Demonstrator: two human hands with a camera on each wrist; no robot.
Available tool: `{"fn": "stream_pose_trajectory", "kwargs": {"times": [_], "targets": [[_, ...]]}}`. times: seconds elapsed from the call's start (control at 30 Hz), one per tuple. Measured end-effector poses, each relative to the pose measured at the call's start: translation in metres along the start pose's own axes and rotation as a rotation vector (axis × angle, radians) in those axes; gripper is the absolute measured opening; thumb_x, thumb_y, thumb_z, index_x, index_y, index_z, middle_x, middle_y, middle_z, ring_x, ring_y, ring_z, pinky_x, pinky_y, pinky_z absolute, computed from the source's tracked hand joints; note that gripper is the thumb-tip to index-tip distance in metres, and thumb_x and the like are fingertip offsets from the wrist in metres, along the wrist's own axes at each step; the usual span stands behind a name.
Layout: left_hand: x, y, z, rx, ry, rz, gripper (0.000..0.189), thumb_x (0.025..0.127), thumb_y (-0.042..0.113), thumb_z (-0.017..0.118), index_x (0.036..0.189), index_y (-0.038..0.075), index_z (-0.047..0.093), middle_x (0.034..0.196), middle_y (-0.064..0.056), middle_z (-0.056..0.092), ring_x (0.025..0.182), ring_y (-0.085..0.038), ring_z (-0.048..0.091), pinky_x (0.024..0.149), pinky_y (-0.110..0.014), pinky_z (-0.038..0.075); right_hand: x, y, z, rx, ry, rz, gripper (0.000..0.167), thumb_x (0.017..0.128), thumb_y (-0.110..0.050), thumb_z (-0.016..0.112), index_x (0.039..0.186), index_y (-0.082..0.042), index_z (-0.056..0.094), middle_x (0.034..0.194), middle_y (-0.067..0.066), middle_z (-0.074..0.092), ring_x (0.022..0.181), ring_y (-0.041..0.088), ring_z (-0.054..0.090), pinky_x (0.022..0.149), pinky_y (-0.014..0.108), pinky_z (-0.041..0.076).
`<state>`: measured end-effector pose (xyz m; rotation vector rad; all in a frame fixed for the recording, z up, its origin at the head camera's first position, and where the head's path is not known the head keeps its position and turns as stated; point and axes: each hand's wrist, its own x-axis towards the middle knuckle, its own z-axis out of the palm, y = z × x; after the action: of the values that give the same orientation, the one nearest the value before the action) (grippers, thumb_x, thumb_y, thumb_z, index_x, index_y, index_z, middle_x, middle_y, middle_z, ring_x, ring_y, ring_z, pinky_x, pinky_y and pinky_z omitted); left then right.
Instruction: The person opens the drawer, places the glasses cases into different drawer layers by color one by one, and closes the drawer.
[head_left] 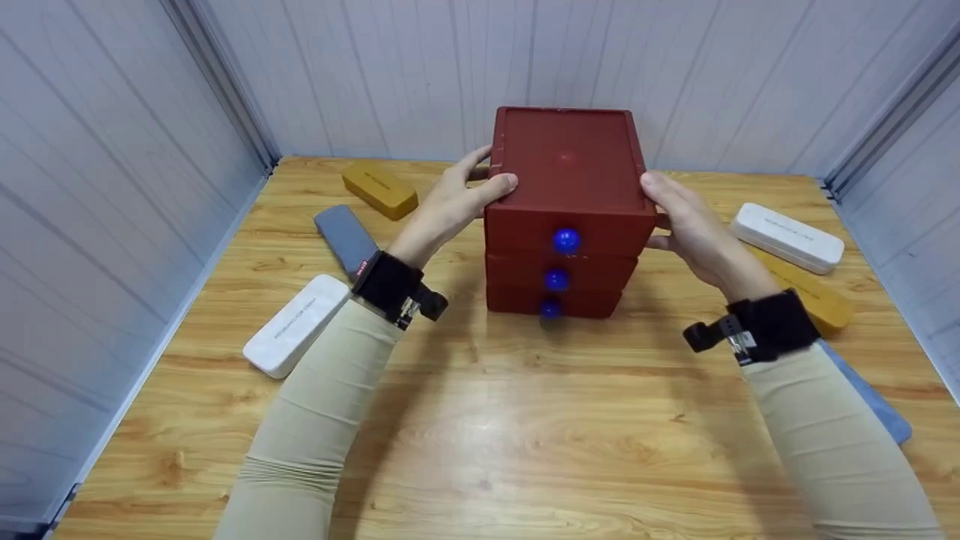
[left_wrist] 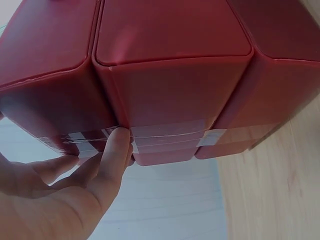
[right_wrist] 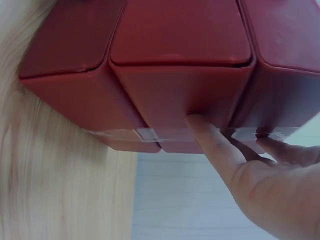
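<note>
A dark red unit of three stacked drawers [head_left: 570, 161] stands upright near the back of the wooden table, a round blue knob [head_left: 566, 241] on each drawer front. My left hand [head_left: 454, 199] grips its left side, thumb over the top edge and fingers along the side wall. On the opposite side, my right hand [head_left: 694, 229] holds the unit with the thumb at the top right edge and fingers lower down. Clear tape [left_wrist: 170, 137] runs across the drawers' side in the left wrist view. Whether the unit's base touches the table cannot be told.
To the left lie a yellow case [head_left: 380, 190], a grey-blue case [head_left: 345, 236] and a white case [head_left: 296, 326]. On the right are another white case [head_left: 787, 236], a yellow case [head_left: 814, 292] and a blue case [head_left: 874, 397], partly behind my forearm. Pale panel walls [head_left: 390, 75] enclose the table.
</note>
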<state>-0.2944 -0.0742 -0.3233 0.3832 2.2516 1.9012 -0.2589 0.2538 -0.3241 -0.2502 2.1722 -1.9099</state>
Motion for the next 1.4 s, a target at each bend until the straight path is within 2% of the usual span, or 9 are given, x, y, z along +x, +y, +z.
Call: {"fn": "stream_pose_trajectory", "kwargs": {"times": [0.13,0.2,0.27,0.4,0.47,0.53,0.8,1.0,1.4], "targets": [[0.001,0.001,0.000,-0.004,-0.006,-0.002,0.080,0.100,0.033,0.070,0.168,0.015,0.032,0.157,-0.014,0.048,0.124,-0.025,0.065,0.102,-0.036,0.057,-0.017,-0.005,-0.004,-0.066,0.055,-0.058,0.066,0.111,-0.051,0.047,0.163,-0.011,0.039,0.164,0.016,0.039,0.133,0.032,0.055,0.094,0.029,0.059],[0.001,0.002,0.000,-0.004,-0.008,-0.006,0.080,0.101,0.033,0.070,0.168,0.016,0.032,0.157,-0.014,0.048,0.126,-0.024,0.064,0.103,-0.036,0.057,-0.026,-0.008,-0.004,-0.125,0.109,-0.113,0.063,0.112,-0.046,0.049,0.161,-0.008,0.041,0.163,0.017,0.040,0.133,0.030,0.056,0.093,0.027,0.060],[0.001,0.003,0.000,0.004,-0.011,-0.004,0.079,0.101,0.034,0.070,0.168,0.016,0.032,0.157,-0.013,0.048,0.127,-0.024,0.064,0.103,-0.035,0.056,-0.036,-0.010,-0.002,-0.195,0.181,-0.192,0.055,0.112,-0.039,0.053,0.154,-0.005,0.047,0.155,0.016,0.047,0.126,0.026,0.061,0.089,0.025,0.061],[0.001,0.003,-0.002,0.034,-0.014,0.002,0.079,0.102,0.037,0.070,0.168,0.017,0.032,0.157,-0.012,0.049,0.130,-0.021,0.061,0.105,-0.034,0.054,-0.055,-0.013,0.007,-0.334,0.334,-0.364,0.035,0.109,-0.025,0.060,0.136,-0.002,0.060,0.126,0.005,0.060,0.103,0.017,0.066,0.076,0.022,0.062],[0.001,0.003,-0.002,0.047,-0.010,0.008,0.080,0.101,0.038,0.069,0.168,0.016,0.032,0.157,-0.011,0.049,0.130,-0.020,0.060,0.105,-0.034,0.054,-0.064,-0.014,0.013,-0.340,0.365,-0.422,0.030,0.108,-0.019,0.061,0.131,0.001,0.063,0.117,0.005,0.062,0.094,0.018,0.068,0.070,0.022,0.062],[0.001,0.002,-0.002,0.035,-0.013,0.011,0.079,0.101,0.038,0.070,0.168,0.016,0.032,0.157,-0.012,0.049,0.130,-0.021,0.061,0.105,-0.034,0.054,-0.070,-0.015,0.018,-0.301,0.347,-0.445,0.028,0.107,-0.014,0.061,0.130,0.004,0.063,0.114,0.009,0.064,0.090,0.021,0.069,0.068,0.024,0.062],[0.001,-0.002,-0.001,-0.010,-0.005,0.006,0.079,0.101,0.033,0.069,0.168,0.016,0.032,0.156,-0.015,0.048,0.124,-0.025,0.065,0.103,-0.036,0.057,-0.074,-0.008,0.041,-0.085,0.138,-0.332,0.027,0.109,-0.010,0.056,0.131,0.005,0.062,0.119,0.028,0.064,0.090,0.030,0.073,0.071,0.032,0.065],[0.000,-0.002,0.001,-0.027,-0.007,-0.007,0.079,0.102,0.031,0.069,0.169,0.015,0.030,0.158,-0.015,0.046,0.127,-0.025,0.063,0.105,-0.035,0.055,-0.066,0.007,0.055,-0.054,0.047,-0.243,0.030,0.111,-0.012,0.053,0.134,0.007,0.059,0.123,0.032,0.064,0.092,0.034,0.074,0.073,0.038,0.066],[-0.001,0.000,0.002,-0.040,-0.012,-0.005,0.079,0.102,0.031,0.069,0.169,0.016,0.029,0.159,-0.015,0.046,0.128,-0.026,0.063,0.105,-0.035,0.055,-0.048,0.029,0.075,0.036,-0.090,-0.008,0.044,0.114,-0.029,0.047,0.142,0.005,0.053,0.128,0.019,0.072,0.098,0.024,0.076,0.081,0.035,0.065]]}}
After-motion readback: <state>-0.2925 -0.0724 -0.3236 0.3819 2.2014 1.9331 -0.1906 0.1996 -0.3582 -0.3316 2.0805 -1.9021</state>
